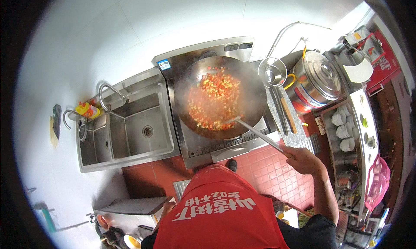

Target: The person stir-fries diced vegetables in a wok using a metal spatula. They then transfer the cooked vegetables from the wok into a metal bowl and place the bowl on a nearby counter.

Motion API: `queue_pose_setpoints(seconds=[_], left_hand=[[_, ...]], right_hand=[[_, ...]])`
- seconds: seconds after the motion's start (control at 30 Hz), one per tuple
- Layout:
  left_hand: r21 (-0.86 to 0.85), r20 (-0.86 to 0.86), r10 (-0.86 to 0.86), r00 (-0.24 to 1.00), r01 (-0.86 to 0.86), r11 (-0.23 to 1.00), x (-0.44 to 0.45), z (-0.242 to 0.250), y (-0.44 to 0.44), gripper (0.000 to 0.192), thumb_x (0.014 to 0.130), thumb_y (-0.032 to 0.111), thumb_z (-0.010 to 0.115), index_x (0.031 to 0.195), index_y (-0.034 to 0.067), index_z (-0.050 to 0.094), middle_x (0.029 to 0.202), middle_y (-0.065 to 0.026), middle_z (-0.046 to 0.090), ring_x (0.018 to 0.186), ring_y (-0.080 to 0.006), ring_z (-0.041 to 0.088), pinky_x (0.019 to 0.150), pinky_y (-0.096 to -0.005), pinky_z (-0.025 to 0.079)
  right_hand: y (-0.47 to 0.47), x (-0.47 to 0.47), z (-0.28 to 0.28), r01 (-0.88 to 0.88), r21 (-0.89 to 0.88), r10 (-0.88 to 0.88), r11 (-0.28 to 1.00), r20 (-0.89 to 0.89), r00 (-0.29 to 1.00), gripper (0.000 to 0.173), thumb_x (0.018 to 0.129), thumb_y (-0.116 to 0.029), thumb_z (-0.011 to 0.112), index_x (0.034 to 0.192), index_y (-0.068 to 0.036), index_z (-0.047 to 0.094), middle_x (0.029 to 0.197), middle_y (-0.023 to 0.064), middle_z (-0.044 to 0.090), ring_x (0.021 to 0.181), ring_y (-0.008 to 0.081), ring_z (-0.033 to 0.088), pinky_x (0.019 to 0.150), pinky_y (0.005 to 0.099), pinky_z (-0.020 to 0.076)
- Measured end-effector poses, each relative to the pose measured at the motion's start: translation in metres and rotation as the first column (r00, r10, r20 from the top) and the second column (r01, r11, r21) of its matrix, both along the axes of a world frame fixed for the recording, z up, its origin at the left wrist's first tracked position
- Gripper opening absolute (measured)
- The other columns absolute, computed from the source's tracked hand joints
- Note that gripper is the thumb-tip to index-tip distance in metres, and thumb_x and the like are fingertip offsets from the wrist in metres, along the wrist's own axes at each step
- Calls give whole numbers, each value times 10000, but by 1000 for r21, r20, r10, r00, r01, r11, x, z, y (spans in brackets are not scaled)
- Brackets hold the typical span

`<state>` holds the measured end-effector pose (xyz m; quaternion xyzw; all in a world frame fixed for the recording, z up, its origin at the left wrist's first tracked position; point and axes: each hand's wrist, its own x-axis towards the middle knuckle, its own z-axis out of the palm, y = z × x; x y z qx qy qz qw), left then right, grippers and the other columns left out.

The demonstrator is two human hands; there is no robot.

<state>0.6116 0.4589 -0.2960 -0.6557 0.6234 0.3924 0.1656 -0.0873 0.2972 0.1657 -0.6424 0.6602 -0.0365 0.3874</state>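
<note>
A large wok (250,119) stands on the stainless steel stove, holding many small diced pieces of food (217,86), red and pale yellow, under rising steam. Closed around the long handle of a metal cooking utensil (260,134) is my right hand (300,159), to the lower right of the wok. The utensil's head rests among the food near the wok's lower right part and is blurred by steam. My left hand (168,207) is low at my left side, beside the red apron and near a counter corner; mostly hidden, its fingers cannot be made out.
A double steel sink (139,125) with a curved faucet (102,96) adjoins the stove on the left. To the right are a strainer (273,71), a wooden-handled tool (288,115) and a large lidded steel pot (317,76). Stacked white bowls (344,132) fill a shelf farther right.
</note>
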Motion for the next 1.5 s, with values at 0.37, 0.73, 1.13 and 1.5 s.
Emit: queue_pose_setpoints(seconds=[0.37,0.73,1.13,1.5], left_hand=[[191,-43,260,965,-247,950,2,-17,1,151,834,279,655,857,159,743,697,-66,703,633,-263,709,553,-444,548],[317,-5,96,995,-89,944,13,-58,-39,139,853,226,623,849,167,749,703,-58,705,598,-254,698,521,-439,535],[393,-44,575,817,-515,761,7,-59,-10,131,907,180,552,925,153,679,673,-87,647,552,-266,642,461,-457,482],[462,14,918,395,-817,345,8,-26,-25,134,955,139,486,994,140,614,646,-114,593,510,-277,591,406,-475,433]], right_hand=[[-84,108,-186,323,-201,-302,925,130,945,551,897,-109,551,1443,-82,482,1068,316,657,1020,470,647,856,502,517],[-33,71,-20,264,193,-299,945,186,936,573,936,-85,550,1502,-128,467,683,-54,478,516,46,444,431,235,376],[-53,126,-141,200,-195,-161,960,198,967,534,909,-62,557,1435,-25,476,1051,296,646,964,391,665,866,425,512],[-69,98,-137,72,-155,-30,985,255,966,591,887,-46,529,1471,-46,447,1220,271,652,1179,345,633,998,422,487]])
